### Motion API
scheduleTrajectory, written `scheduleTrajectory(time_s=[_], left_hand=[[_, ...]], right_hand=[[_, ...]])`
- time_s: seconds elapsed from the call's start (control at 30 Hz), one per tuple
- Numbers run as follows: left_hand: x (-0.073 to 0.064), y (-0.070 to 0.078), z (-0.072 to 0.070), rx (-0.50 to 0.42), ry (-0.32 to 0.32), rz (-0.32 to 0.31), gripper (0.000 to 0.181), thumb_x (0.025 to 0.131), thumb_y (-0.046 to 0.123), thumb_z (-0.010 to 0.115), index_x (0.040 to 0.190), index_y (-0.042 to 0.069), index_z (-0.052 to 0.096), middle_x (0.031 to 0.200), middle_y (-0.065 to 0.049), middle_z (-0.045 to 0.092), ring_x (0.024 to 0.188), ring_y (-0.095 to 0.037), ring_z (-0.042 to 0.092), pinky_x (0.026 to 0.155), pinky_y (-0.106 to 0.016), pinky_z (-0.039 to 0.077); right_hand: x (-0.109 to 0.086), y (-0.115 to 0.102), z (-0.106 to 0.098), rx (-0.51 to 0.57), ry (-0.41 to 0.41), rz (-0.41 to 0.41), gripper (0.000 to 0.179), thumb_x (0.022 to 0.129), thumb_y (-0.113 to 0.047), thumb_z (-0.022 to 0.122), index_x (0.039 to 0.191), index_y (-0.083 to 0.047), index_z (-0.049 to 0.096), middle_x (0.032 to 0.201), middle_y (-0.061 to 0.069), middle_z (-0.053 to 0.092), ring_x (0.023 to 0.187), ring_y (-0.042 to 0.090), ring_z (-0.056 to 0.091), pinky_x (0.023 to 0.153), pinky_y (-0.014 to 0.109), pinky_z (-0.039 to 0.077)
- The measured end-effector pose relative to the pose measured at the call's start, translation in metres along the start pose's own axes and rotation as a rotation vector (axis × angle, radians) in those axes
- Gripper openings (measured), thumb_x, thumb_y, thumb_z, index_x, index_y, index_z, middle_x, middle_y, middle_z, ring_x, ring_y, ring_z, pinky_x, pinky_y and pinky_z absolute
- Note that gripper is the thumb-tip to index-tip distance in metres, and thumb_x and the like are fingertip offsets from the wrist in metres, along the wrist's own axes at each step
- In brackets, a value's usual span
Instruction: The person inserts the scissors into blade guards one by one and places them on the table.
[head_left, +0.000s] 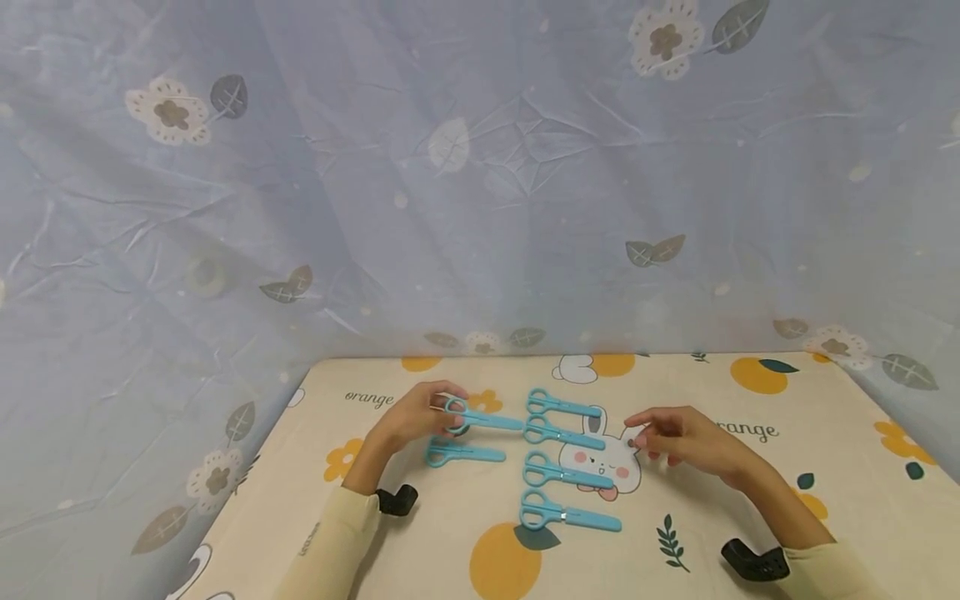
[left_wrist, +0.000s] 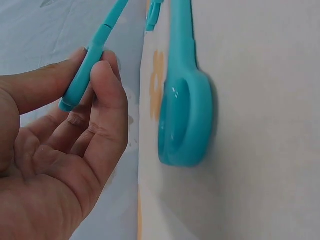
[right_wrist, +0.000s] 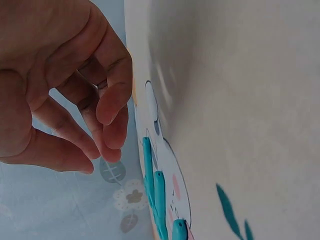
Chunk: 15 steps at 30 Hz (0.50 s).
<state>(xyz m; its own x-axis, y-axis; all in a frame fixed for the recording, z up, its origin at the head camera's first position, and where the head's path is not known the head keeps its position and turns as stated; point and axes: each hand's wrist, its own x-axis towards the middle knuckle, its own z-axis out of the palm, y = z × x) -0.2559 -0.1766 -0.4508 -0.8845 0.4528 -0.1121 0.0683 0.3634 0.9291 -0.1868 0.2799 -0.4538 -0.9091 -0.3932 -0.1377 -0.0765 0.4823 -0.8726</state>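
Note:
My left hand pinches a pair of light blue scissors by its finger loops, between thumb and fingertips. The left wrist view shows these scissors edge-on, held off the cloth. Just below them on the cloth lies another pair of blue scissors, whose loops look large in that view. To the right, several more blue scissors lie in a column, loops to the left and covered blades to the right. My right hand hovers right of that column, fingers loosely bent, holding nothing.
A cream tablecloth printed with oranges, flowers and a rabbit covers the table. Behind it hangs a grey-blue floral curtain. Black wrist devices sit on the left wrist and right wrist.

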Motion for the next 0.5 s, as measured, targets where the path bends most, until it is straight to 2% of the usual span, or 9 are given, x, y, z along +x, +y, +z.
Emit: scheduleTrajectory(time_s=[0.23,0.5], left_hand=[[-0.001,-0.008,-0.003,-0.031,0.009,-0.040,0.043,0.100,0.000,0.072,0.140,-0.005,0.059,0.111,-0.013,0.068,0.089,-0.023,0.072,0.079,-0.039,0.067],[0.003,-0.015,-0.008,-0.023,0.020,-0.039,0.039,0.099,0.000,0.073,0.136,-0.005,0.062,0.109,-0.014,0.068,0.087,-0.022,0.073,0.079,-0.039,0.068]], right_hand=[[-0.007,0.008,-0.002,0.006,0.006,0.018,0.048,0.105,-0.024,0.071,0.145,0.002,0.061,0.107,0.017,0.072,0.089,0.023,0.065,0.070,0.027,0.058],[-0.013,0.010,-0.008,0.005,0.021,0.040,0.050,0.104,-0.025,0.073,0.145,0.001,0.061,0.109,0.016,0.072,0.089,0.023,0.066,0.070,0.027,0.058]])
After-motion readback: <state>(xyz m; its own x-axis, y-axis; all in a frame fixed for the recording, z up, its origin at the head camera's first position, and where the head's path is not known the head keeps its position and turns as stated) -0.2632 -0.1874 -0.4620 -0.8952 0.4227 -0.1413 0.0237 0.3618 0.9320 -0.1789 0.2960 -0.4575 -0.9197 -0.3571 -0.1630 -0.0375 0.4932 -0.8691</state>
